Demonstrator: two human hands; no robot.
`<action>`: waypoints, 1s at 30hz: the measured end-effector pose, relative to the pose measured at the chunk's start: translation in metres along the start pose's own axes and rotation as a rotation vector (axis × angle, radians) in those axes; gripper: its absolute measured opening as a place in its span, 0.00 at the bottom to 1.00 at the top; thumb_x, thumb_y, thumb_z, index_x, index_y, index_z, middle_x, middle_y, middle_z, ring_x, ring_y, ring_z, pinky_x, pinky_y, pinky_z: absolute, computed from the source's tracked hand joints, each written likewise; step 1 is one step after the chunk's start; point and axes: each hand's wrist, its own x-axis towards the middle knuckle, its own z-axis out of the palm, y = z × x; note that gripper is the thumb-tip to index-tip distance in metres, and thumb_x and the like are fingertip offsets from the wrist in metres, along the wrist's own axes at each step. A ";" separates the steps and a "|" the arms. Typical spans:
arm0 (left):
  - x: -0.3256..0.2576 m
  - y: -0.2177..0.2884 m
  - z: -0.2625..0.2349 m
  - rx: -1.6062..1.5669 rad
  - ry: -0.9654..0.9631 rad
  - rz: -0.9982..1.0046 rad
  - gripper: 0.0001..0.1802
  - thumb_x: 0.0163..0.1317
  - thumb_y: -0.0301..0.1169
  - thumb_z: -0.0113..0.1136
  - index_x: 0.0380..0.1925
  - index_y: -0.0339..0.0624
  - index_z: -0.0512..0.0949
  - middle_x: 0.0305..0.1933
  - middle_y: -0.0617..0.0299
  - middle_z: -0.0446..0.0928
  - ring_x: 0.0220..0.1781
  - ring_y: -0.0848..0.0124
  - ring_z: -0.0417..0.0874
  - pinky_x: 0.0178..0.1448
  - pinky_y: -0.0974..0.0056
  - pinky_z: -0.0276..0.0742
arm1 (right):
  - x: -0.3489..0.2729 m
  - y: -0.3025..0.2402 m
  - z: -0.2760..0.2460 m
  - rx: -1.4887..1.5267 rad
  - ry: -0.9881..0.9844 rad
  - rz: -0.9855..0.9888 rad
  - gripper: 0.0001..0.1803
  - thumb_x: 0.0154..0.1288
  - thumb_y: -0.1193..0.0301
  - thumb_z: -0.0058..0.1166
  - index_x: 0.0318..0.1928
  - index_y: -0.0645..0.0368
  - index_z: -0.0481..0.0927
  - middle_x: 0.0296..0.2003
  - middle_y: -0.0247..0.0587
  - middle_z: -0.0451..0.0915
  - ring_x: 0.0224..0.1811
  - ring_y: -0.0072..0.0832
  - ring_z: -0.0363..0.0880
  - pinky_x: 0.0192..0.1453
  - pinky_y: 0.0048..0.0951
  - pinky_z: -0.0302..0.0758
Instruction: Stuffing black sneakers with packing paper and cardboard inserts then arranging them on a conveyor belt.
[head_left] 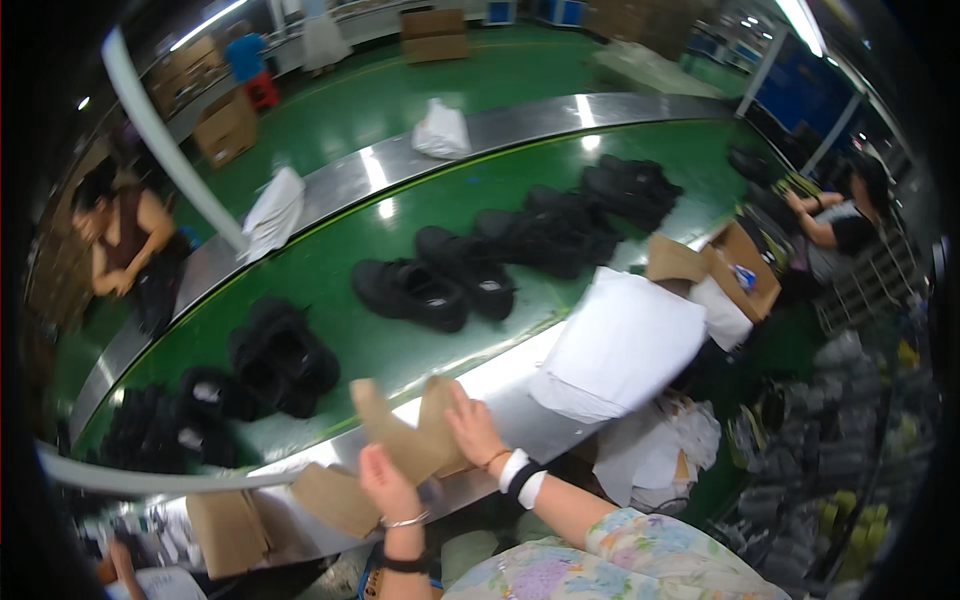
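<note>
A piece of bent brown cardboard (412, 452) with two raised flaps is at the metal edge in front of me. My right hand (476, 430) grips its right flap, fingers stretched along the cardboard. At its near left side, my left hand (389, 488) holds it with the fingers pointing up; motion blurs them a little. More brown cardboard pieces (226, 530) lie on the ledge to my left, one (337, 500) close beside my left hand. Beyond my hands, black shoes (410, 292) stand in pairs on the green conveyor belt (350, 365).
A stack of white paper (622, 340) lies on the ledge to my right, near an open cardboard box (742, 270). White sheets (440, 130) rest on the far metal rim. One person (130, 235) sits at left, another (845, 215) at right. A rack of shoes (830, 480) stands lower right.
</note>
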 end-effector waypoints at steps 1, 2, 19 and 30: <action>0.003 0.007 -0.012 -0.110 0.018 -0.054 0.13 0.70 0.34 0.44 0.29 0.39 0.70 0.28 0.66 0.72 0.31 0.79 0.70 0.37 0.71 0.68 | -0.002 -0.008 -0.006 -0.004 0.012 0.019 0.30 0.64 0.58 0.45 0.65 0.47 0.57 0.41 0.66 0.70 0.43 0.57 0.71 0.47 0.48 0.70; 0.005 0.015 -0.019 -0.219 0.047 -0.106 0.12 0.70 0.33 0.43 0.28 0.39 0.69 0.29 0.67 0.70 0.31 0.79 0.69 0.37 0.70 0.68 | -0.004 -0.027 -0.021 0.101 0.024 0.037 0.30 0.64 0.58 0.46 0.65 0.49 0.58 0.45 0.68 0.69 0.47 0.58 0.70 0.49 0.48 0.69; -0.051 0.037 0.095 -0.494 -0.341 -0.423 0.07 0.66 0.29 0.49 0.30 0.40 0.72 0.32 0.68 0.74 0.33 0.81 0.72 0.40 0.74 0.68 | 0.006 0.164 -0.154 -0.540 0.190 0.344 0.29 0.65 0.55 0.42 0.63 0.53 0.62 0.67 0.48 0.51 0.70 0.41 0.47 0.67 0.57 0.46; -0.070 -0.053 0.172 -0.676 -0.480 -0.687 0.09 0.67 0.30 0.47 0.43 0.37 0.71 0.39 0.61 0.75 0.39 0.74 0.76 0.45 0.69 0.74 | -0.083 0.004 -0.262 0.393 -0.118 0.061 0.21 0.70 0.67 0.37 0.58 0.66 0.67 0.59 0.54 0.66 0.63 0.43 0.63 0.68 0.36 0.56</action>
